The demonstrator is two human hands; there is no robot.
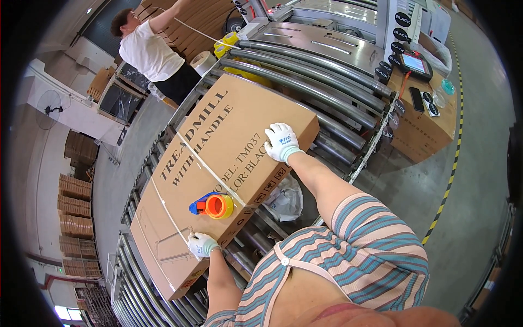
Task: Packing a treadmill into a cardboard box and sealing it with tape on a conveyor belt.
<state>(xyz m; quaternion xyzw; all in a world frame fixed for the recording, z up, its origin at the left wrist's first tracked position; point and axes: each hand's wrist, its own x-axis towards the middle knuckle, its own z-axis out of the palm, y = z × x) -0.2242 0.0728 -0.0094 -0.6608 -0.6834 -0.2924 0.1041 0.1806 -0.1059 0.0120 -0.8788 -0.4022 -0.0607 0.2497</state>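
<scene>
Cardboard box (218, 163), gloved hands seemingly flat atop

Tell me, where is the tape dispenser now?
In the head view, the orange and blue tape dispenser lies on top of the large cardboard box, near its front edge, between the left hand and the right hand.

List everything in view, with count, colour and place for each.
Cardboard box: one, brown, long, lying on the rollers.
Straps: two, white, across the box.
Tape dispenser: one, orange and blue, on the box near its edge.
Roller conveyor: one, grey metal, under and beyond the box.
Plastic bag: one, clear, beside the box.
Second box: one, brown, right, with a phone and tablet on top.
Co-worker: one, white shirt, upper left.
Left hand: white glove, on the box's near end.
Right hand: white glove, flat on the box top.
</scene>
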